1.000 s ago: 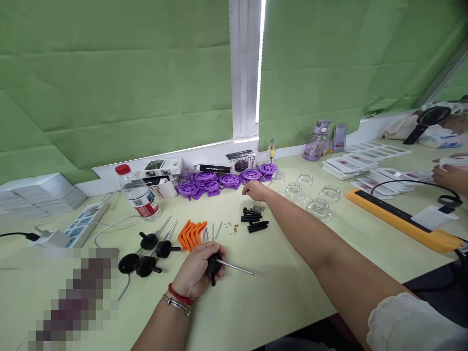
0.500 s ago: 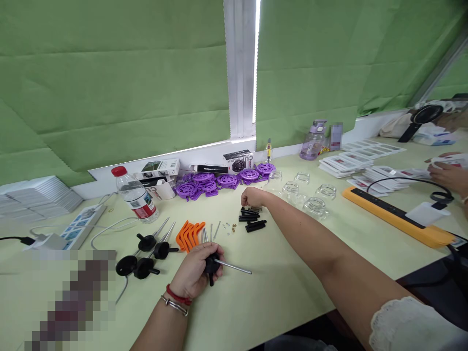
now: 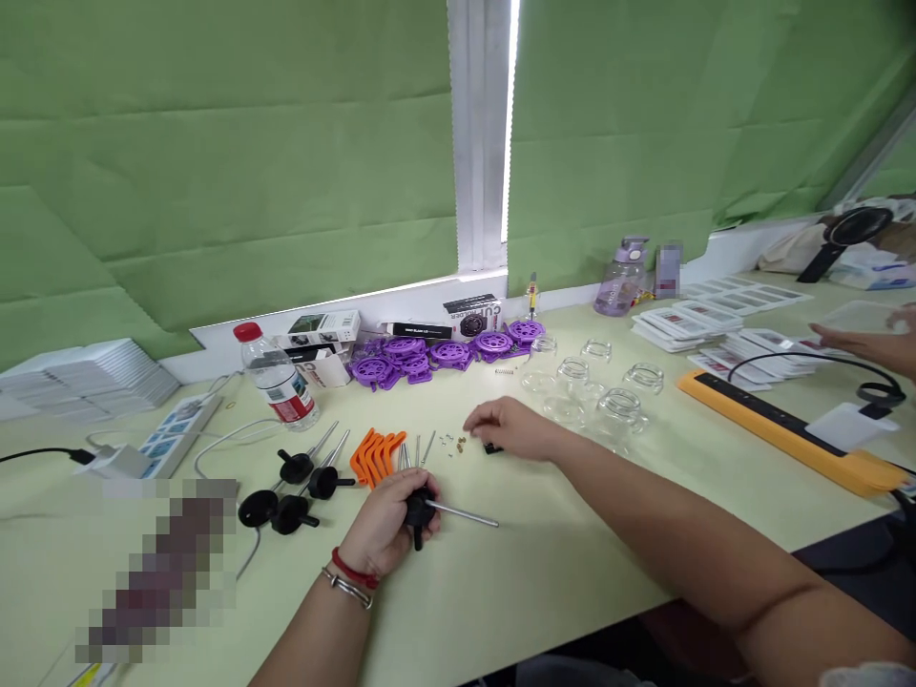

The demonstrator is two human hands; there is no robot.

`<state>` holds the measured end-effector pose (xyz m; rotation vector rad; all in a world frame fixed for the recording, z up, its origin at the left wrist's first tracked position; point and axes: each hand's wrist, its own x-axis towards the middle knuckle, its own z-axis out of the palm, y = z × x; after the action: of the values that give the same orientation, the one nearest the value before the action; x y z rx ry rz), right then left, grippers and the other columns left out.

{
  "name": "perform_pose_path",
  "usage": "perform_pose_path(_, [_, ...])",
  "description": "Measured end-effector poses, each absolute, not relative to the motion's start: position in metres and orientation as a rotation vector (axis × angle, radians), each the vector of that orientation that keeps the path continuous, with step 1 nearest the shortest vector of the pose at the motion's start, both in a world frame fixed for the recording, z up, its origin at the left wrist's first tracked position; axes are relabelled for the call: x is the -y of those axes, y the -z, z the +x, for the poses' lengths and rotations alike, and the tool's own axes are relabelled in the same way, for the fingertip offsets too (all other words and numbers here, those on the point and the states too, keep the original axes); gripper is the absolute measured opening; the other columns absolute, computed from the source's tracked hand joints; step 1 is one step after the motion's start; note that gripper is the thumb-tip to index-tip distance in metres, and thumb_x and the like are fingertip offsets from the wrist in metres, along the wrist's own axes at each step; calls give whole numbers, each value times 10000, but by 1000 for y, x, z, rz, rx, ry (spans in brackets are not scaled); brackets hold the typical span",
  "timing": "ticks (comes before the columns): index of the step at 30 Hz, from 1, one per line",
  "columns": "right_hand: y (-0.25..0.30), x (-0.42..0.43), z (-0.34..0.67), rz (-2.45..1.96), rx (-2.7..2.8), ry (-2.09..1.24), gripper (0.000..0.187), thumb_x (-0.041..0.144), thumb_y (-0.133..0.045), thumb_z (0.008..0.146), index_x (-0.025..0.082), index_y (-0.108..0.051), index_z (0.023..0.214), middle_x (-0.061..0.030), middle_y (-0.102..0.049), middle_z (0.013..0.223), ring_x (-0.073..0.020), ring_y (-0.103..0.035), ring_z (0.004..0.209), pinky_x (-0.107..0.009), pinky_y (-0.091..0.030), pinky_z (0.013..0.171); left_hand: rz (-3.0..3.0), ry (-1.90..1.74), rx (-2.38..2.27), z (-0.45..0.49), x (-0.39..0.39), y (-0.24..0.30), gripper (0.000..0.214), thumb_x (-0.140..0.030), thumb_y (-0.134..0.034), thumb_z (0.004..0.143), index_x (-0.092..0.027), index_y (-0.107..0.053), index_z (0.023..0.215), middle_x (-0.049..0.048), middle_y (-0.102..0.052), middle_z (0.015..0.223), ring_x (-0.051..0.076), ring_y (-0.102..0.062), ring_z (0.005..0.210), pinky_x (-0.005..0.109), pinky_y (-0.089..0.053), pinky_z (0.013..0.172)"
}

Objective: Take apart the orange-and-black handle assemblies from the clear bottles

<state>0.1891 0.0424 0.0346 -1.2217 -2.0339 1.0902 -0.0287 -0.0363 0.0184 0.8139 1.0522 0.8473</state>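
Observation:
My left hand (image 3: 393,515) is closed around a black round part (image 3: 419,508) whose metal rod (image 3: 465,515) sticks out to the right. My right hand (image 3: 511,429) reaches palm down over black cylinders (image 3: 491,447), its fingers bent and apart; most of the cylinders are hidden beneath it. Tiny brass pieces (image 3: 461,443) lie just left of those fingertips. Beyond my left hand are orange bent pieces (image 3: 376,456) and thin metal pins (image 3: 427,448). Several similar black parts with rods (image 3: 292,513) lie to the left. A spring (image 3: 505,371) rests farther back.
Purple round parts (image 3: 450,354) line the back, before small boxes (image 3: 322,329). A red-capped bottle (image 3: 279,382) and a power strip (image 3: 172,439) stand left. Clear glass-like jars (image 3: 619,405), an orange power strip (image 3: 787,434), card stacks (image 3: 679,324) and another person's hand (image 3: 865,343) are right.
My right hand has come nearer, from behind the black cylinders to over them, and its fingers have loosened. The spring now lies farther back. My left hand keeps its hold on the black part.

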Motion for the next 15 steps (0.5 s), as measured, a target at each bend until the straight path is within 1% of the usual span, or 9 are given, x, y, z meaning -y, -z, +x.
perform_pose_path(2, [-32, -16, 181, -1077, 2040, -1137, 199, 177, -561, 772, 172, -716, 897, -50, -704, 924, -166, -633, 850, -265, -477, 760, 820, -835, -1033, -25, 38, -19, 258, -369, -528, 806, -136, -582, 713, 35, -586, 579, 129, -535, 407, 200, -331, 333])
perform_pose_path(5, [-27, 10, 167, -963, 2031, -1167, 167, 173, -591, 753, 172, -728, 849, -34, -684, 824, -151, -621, 770, -248, -466, 709, 788, -817, -1020, -16, 42, -17, 301, -414, -508, 817, -134, -574, 729, 45, -598, 596, 130, -539, 401, 198, -318, 322])
perform_pose_path(8, [-19, 21, 156, -981, 1996, -1146, 187, 93, -586, 709, 178, -725, 802, -8, -642, 766, -125, -596, 696, -224, -448, 661, 751, -825, -1043, -9, 45, -14, 301, -422, -517, 818, -139, -550, 720, 40, -594, 591, 131, -538, 384, 200, -311, 314])
perform_pose_path(11, [-13, 22, 152, -1031, 1995, -1074, 236, 58, -587, 680, 196, -733, 805, 3, -598, 765, -114, -571, 684, -212, -432, 642, 754, -839, -1068, -6, 46, -12, 296, -411, -515, 828, -141, -538, 707, 22, -561, 540, 135, -535, 372, 200, -309, 306])
perform_pose_path(15, [-12, 20, 155, -947, 2154, -939, 235, 98, -604, 720, 240, -751, 837, 5, -539, 755, -117, -548, 719, -215, -421, 679, 768, -847, -1078, -5, 47, -12, 284, -400, -536, 818, -140, -535, 704, 12, -544, 530, 136, -540, 367, 195, -311, 295])
